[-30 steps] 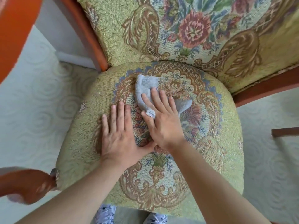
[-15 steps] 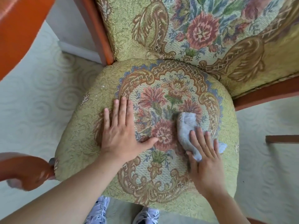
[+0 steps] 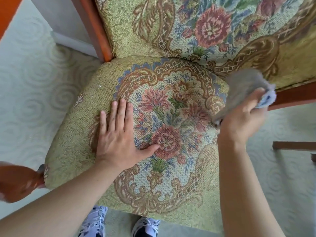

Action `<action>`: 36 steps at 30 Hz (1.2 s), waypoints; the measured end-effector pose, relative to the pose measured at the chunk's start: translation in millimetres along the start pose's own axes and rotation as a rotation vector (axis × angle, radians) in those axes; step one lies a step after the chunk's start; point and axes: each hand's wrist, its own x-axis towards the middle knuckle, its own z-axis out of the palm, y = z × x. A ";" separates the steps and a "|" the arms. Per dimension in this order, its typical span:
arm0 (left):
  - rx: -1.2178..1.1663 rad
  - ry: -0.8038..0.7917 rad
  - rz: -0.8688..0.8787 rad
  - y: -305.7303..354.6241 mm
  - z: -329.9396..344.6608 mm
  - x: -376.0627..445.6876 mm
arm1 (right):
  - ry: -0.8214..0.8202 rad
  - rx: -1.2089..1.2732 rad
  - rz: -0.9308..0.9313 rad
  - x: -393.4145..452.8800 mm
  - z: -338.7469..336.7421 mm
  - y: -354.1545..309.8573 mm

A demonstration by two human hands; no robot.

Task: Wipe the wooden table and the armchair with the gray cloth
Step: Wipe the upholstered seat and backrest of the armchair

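The armchair has a green floral tapestry seat (image 3: 82, 147) and a matching backrest (image 3: 213, 29) in an orange-brown wooden frame. My left hand (image 3: 118, 139) lies flat on the seat's left half, fingers spread and holding nothing. My right hand (image 3: 244, 117) grips the gray cloth (image 3: 244, 88) at the seat's right edge, near the corner where seat and backrest meet. The cloth is motion-blurred and looks lifted off the fabric. The wooden table shows only as an orange strip (image 3: 8, 16) at the top left.
A wooden armrest end (image 3: 18, 182) juts out at the lower left, and the right armrest rail (image 3: 294, 98) runs behind the cloth. Pale carpet with a swirl pattern (image 3: 30, 103) lies on both sides. My shoes (image 3: 147, 226) stand under the seat's front edge.
My right hand has carried the cloth from the seat's back centre across to its right side, then up to the right edge. The left hand has stayed flat on the seat.
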 end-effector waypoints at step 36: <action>0.034 0.068 -0.029 -2.0 12.4 0.3 | -1.060 -0.571 -0.659 -45.2 93.1 6.6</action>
